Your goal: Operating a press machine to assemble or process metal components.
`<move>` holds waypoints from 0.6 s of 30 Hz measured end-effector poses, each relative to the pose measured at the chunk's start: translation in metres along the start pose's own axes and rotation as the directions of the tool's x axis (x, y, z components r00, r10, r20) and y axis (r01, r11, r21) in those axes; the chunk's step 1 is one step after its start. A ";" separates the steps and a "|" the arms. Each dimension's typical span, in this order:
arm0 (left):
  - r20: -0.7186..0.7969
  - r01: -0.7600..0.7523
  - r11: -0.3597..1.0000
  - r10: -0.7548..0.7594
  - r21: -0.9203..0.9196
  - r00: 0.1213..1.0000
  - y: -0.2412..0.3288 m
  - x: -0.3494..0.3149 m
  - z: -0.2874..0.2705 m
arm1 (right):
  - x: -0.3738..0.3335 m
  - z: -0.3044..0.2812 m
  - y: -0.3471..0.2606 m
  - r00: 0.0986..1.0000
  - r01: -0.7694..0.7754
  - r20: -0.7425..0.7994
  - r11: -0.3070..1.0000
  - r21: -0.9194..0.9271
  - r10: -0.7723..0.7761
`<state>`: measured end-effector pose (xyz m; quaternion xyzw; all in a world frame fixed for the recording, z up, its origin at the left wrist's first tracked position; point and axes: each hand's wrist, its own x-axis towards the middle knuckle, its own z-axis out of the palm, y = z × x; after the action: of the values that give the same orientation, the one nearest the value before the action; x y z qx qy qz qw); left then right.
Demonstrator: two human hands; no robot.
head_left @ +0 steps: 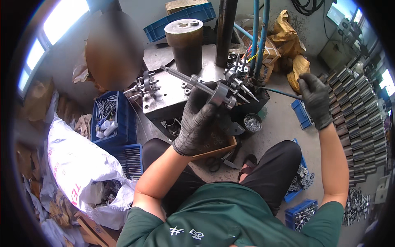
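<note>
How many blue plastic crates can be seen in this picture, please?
6 blue crates: one at the back, two at the person's left, one by the right hand, two near the right knee. More may be hidden.

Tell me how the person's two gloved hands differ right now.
The left hand is closed around a metal shaft assembly in front of the body; the right hand reaches out to the side and touches a thin dark rod or hose. The left hand is over the metal workbench; the right hand is over the floor beside the stacked metal parts. Both wear dark gloves with bare forearms.
</note>
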<state>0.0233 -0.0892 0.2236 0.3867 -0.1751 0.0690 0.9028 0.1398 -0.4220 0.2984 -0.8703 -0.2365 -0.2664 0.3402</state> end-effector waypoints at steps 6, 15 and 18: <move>0.018 0.007 0.995 -0.009 0.098 1.000 -0.022 -0.030 -0.033 | -0.070 0.047 -0.070 0.904 0.427 0.028 0.904 0.000 -0.427; 0.253 -0.151 0.556 -0.112 0.817 0.961 -0.077 -0.058 -0.068 | -0.166 0.216 -0.051 0.334 -0.775 0.917 -0.491 0.399 0.218; 0.100 0.071 0.681 -0.209 0.729 0.973 -0.101 -0.063 -0.102 | -0.177 0.222 -0.045 0.258 -0.760 0.936 -0.547 0.349 0.238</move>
<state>0.0178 -0.0848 0.0676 0.7262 -0.1824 0.0286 0.6623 0.0478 -0.2738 0.0695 -0.3396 0.1553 0.4087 0.8327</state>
